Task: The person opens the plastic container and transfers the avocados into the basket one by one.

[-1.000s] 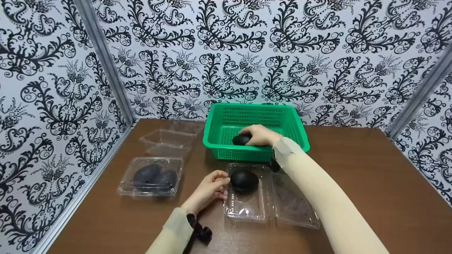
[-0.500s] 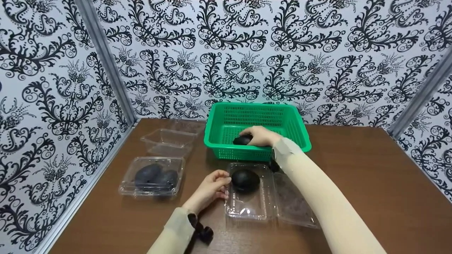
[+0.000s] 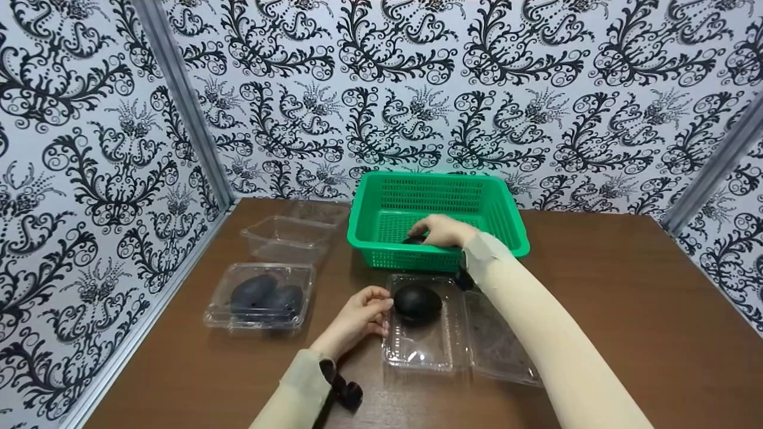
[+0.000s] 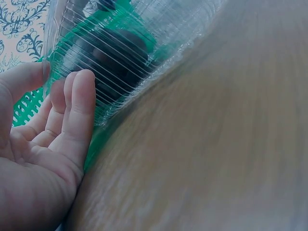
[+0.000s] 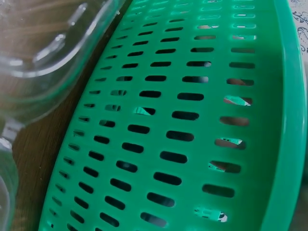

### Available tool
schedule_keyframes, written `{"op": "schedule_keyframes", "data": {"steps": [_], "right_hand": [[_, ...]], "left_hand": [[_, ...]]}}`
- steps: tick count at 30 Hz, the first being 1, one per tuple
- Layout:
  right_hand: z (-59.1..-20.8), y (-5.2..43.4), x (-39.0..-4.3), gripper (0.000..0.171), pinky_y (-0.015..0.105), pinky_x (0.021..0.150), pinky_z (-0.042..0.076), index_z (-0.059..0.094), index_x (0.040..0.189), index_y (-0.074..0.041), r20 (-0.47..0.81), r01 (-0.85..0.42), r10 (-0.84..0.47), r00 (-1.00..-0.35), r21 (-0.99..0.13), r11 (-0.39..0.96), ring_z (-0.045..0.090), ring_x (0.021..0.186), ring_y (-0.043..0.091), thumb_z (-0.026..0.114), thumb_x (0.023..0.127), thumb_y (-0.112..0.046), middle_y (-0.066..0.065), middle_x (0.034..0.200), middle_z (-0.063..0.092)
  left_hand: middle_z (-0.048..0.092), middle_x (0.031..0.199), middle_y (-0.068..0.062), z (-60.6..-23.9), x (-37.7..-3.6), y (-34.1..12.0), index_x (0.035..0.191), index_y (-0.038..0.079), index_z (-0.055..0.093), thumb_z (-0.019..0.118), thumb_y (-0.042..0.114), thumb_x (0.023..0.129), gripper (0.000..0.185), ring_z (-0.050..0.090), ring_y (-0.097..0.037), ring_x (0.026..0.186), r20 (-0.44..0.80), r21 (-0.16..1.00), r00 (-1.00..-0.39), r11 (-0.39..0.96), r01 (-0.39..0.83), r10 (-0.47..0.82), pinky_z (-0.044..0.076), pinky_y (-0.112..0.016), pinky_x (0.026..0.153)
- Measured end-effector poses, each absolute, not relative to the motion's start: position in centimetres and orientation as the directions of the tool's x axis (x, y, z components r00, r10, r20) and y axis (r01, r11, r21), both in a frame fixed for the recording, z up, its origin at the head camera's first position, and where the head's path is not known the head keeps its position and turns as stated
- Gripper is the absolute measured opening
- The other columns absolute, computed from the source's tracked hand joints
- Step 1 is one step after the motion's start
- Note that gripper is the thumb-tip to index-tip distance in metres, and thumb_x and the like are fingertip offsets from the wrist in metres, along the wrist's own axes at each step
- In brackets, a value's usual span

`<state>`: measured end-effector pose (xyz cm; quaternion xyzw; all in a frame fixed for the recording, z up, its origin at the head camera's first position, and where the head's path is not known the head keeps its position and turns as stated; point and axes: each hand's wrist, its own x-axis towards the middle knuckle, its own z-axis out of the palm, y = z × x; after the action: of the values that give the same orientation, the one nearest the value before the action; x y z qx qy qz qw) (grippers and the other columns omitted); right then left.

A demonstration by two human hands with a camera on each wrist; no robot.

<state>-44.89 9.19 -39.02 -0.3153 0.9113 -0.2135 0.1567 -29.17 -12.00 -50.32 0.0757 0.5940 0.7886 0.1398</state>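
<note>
I count three clear clamshell boxes on my worktop (image 3: 626, 310), and one green basket (image 3: 506, 208) at the back. The open box (image 3: 417, 351) in front of me holds one dark avocado (image 3: 418, 304), round and matte black, sitting at its far end. The closed box (image 3: 260, 296) to the left holds two more, side by side under the lid. The empty box (image 3: 288, 236) stands behind that one, lid back.

My left hand (image 3: 357, 319) rests at the open box's left edge, fingers (image 4: 79, 103) straight and pressed together against the ribbed plastic wall, thumb apart. My right hand (image 3: 440, 230) is down inside the basket, fingers curled over a fourth avocado (image 3: 412, 239), of which only a dark sliver shows under the palm. The right wrist view gives me just the basket's slotted wall and a box rim.
</note>
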Motion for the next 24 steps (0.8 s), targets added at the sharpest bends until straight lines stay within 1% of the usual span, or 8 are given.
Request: {"op": "schedule_keyframes", "data": {"steps": [5,10,13,17,24], "right_hand": [[-38.7,9.4,-44.7,0.042,0.044,0.103,0.043,0.061,0.129,-0.004,-0.169,-0.489,-0.625,-0.762,-0.484,0.726,0.053,0.121,0.029,0.066,0.089,-0.014,0.012,0.129,0.06],[-38.3,10.0,-44.3,0.04,0.045,0.101,0.044,0.06,0.129,-0.003,-0.143,-0.509,-0.63,-0.763,-0.466,0.723,0.054,0.12,0.03,0.063,0.09,-0.013,0.013,0.126,0.061],[-37.9,10.4,-43.9,0.039,0.045,0.1,0.045,0.061,0.128,-0.004,-0.125,-0.519,-0.631,-0.765,-0.46,0.72,0.055,0.119,0.03,0.064,0.091,-0.015,0.012,0.125,0.062],[-37.4,11.0,-43.3,0.036,0.045,0.098,0.047,0.063,0.126,-0.005,-0.083,-0.536,-0.638,-0.765,-0.466,0.704,0.057,0.116,0.028,0.065,0.091,-0.017,0.011,0.124,0.063],[-36.7,12.2,-41.6,0.035,0.044,0.095,0.049,0.063,0.126,-0.006,0.025,-0.557,-0.647,-0.762,-0.537,0.634,0.059,0.113,0.031,0.063,0.092,-0.017,0.011,0.125,0.063]], "left_hand": [[0.055,0.084,-0.006,-50.2,-29.2,-11.9,0.11,0.001,0.051,0.062,0.009,0.093,0.023,0.055,-0.013,0.058,-0.039,0.961,-0.95,-0.247,-0.12,0.309,0.053,-0.025,0.051],[0.055,0.084,-0.006,-50.1,-29.1,-12.0,0.11,0.001,0.05,0.062,0.009,0.093,0.023,0.056,-0.014,0.058,-0.04,0.962,-0.949,-0.245,-0.121,0.312,0.053,-0.025,0.052],[0.056,0.084,-0.006,-50.1,-29.1,-11.9,0.111,0.0,0.05,0.062,0.009,0.092,0.024,0.056,-0.014,0.057,-0.04,0.962,-0.948,-0.245,-0.122,0.316,0.054,-0.025,0.052],[0.056,0.084,-0.006,-50.1,-29.1,-12.0,0.111,0.0,0.05,0.062,0.009,0.093,0.024,0.056,-0.014,0.058,-0.038,0.962,-0.947,-0.246,-0.121,0.318,0.054,-0.025,0.052],[0.055,0.084,-0.006,-50.2,-29.1,-12.0,0.112,-0.001,0.049,0.061,0.009,0.093,0.025,0.056,-0.014,0.058,-0.043,0.961,-0.946,-0.246,-0.127,0.32,0.054,-0.025,0.053]]}}
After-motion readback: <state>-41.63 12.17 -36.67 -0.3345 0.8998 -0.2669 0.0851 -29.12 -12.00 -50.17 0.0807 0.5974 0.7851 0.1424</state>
